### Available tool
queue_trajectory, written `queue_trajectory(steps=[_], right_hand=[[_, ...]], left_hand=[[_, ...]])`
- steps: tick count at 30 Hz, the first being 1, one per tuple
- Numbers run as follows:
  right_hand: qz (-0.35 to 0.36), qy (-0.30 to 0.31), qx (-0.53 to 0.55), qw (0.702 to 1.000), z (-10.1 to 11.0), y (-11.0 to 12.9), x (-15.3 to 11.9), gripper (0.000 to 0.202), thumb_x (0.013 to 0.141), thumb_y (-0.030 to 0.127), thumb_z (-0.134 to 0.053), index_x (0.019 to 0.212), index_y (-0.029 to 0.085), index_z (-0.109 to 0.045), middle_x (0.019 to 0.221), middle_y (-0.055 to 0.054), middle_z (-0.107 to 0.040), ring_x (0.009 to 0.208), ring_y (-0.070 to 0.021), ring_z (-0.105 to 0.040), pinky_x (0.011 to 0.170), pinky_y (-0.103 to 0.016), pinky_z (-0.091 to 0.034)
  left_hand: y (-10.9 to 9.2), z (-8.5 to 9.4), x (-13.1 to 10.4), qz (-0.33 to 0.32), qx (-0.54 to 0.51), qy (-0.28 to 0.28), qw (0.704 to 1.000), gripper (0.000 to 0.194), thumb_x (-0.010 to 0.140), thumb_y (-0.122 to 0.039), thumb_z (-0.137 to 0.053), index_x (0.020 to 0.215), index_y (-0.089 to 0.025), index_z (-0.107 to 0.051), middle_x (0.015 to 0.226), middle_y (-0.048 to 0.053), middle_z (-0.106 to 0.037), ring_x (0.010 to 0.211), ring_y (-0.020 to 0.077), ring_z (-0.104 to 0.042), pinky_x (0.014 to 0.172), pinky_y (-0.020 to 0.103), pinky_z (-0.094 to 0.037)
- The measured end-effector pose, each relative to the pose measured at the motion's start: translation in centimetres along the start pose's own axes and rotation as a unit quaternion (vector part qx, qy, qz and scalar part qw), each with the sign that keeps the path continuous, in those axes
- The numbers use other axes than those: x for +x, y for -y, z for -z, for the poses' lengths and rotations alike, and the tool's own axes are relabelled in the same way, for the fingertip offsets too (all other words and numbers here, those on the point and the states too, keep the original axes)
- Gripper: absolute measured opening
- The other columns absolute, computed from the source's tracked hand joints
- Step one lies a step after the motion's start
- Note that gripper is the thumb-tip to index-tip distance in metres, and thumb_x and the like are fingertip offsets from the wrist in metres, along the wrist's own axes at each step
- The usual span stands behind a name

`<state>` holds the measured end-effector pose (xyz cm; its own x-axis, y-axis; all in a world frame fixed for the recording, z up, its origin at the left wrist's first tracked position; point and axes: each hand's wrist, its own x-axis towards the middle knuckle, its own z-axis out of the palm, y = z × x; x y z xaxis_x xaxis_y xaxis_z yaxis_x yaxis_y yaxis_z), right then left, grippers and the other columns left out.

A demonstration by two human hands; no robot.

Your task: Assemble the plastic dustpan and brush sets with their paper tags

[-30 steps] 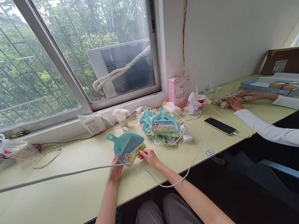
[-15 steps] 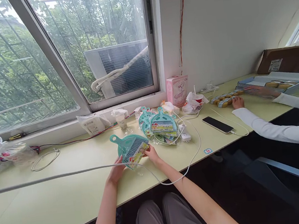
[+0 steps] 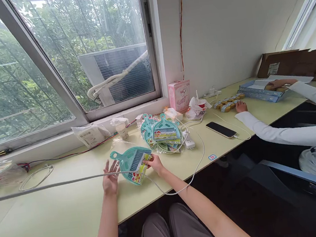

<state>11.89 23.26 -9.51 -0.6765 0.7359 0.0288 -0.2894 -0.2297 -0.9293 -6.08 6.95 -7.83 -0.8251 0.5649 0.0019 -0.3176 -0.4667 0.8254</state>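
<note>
Teal dustpan set [image 3: 126, 162], one-hand hold

Right hand [image 3: 155, 164] has its label end [image 3: 142, 168] pinched, over the pale table [image 3: 68, 214]. Left hand [image 3: 109, 180] is spread open by the handle [image 3: 115, 155], can't tell if touching. More wrapped sets [image 3: 165, 133] are piled behind, beside a white power strip [image 3: 189, 142].

The held dustpan [image 3: 126, 163] is teal, with grey-blue bristles [image 3: 139, 159] and a yellow, white and red label [image 3: 140, 172]. The tabletop [image 3: 68, 210] is pale yellow-green. The carton [image 3: 180, 96] is pink.
</note>
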Motion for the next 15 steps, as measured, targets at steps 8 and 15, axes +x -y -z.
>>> queue_trajectory(steps=[8, 15], right_hand=[[-0.002, -0.069, 0.058, 0.996, 1.2, 0.2, 0.4, 0.056, 0.047, 0.044, -0.086, 0.089, 0.016, -0.061, 0.087, -0.007, -0.07, 0.075, -0.018, -0.067, 0.058, -0.026, -0.055], [-0.011, -0.068, 0.057, 0.996, 1.2, 0.4, 0.3, 0.056, 0.047, 0.042, -0.087, 0.089, 0.015, -0.061, 0.087, -0.007, -0.069, 0.074, -0.0171, -0.066, 0.059, -0.026, -0.055]], left_hand=[[-2.8, 4.6, 1.2, -0.049, -0.06, -0.192, 0.978, 0.061, 0.096, -0.058, -0.014, 0.152, -0.034, -0.014, 0.158, 0.011, -0.027, 0.142, 0.0212, -0.035, 0.106, 0.047, -0.044], [-1.7, 1.9, 0.2, 0.108, -0.005, 0.031, 0.994, 0.07, 0.092, -0.047, -0.05, 0.151, -0.019, -0.023, 0.148, 0.021, -0.041, 0.127, 0.0288, -0.054, 0.102, 0.048, -0.048]])
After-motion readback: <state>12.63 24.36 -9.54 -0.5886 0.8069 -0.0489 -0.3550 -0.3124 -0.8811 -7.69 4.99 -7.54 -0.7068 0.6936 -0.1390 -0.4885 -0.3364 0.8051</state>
